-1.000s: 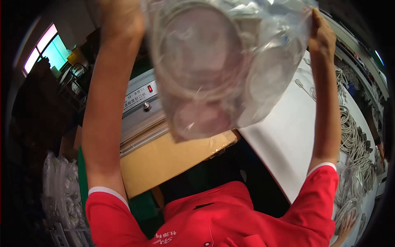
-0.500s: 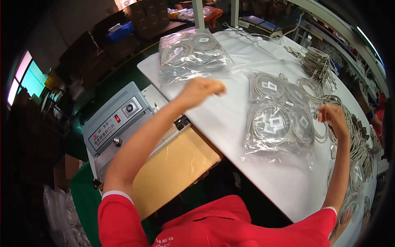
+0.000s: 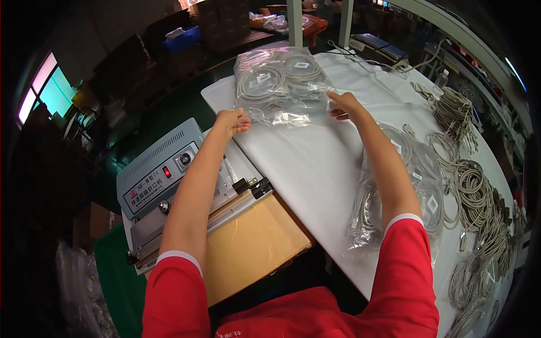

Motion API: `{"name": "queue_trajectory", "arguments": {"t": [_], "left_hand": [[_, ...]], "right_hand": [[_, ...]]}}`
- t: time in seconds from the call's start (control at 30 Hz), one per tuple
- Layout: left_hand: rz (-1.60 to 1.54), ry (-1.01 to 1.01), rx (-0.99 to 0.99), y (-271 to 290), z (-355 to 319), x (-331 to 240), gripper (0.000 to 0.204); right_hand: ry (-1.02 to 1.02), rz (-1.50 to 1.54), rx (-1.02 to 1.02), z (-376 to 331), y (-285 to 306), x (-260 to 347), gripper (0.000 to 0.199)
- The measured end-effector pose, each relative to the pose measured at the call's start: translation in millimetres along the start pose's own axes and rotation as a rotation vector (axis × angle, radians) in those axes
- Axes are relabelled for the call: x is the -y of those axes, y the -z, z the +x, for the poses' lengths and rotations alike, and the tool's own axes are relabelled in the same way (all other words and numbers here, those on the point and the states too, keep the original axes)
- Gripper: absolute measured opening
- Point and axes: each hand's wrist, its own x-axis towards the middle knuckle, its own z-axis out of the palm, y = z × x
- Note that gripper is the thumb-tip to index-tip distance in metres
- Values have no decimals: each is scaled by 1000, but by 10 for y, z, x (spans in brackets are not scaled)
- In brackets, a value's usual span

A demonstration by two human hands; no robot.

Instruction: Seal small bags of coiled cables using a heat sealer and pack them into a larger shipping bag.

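A clear plastic bag [image 3: 284,117] of coiled grey cables lies flat on the far left of the white-covered table. Beside its near left corner is my left hand [image 3: 232,121], fingers loosely bent and apart. At the bag's right edge, my right hand [image 3: 345,106] has thumb and fingers parted, palm turned toward the plastic. Whether either hand presses on the film is hard to tell. A second clear bag of coiled cables [image 3: 431,194] rests closer to me on the right, partly behind my right forearm.
A grey sealing machine [image 3: 158,169] with a lit red switch stands at left, a tan board [image 3: 253,248] in front of it. Loose grey cables [image 3: 479,197] heap along the table's right side. Metal posts [image 3: 345,22] rise at the back.
Both hands have moved to the far bag's two sides, the right one coming across from the loose cables. The view has shifted slightly; the bags appear to stay in place.
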Motion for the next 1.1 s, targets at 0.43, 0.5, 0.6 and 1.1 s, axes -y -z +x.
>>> {"name": "queue_trajectory", "arguments": {"t": [0.43,0.5,0.6,1.1], "left_hand": [[-536,-656,218,350,-1469,-2056,17],[-622,-620,256,495,-1669,-2217,15],[-664,-629,208,713,-2145,-1985,15],[-578,-353,-222,1964,-3954,-344,16]], "right_hand": [[808,782,-47,-1308,1181,1824,20],[850,804,94,-1456,1168,1971,19],[631,940,76,-1830,783,1972,18],[466,734,545,-2898,-602,1247,20]]}}
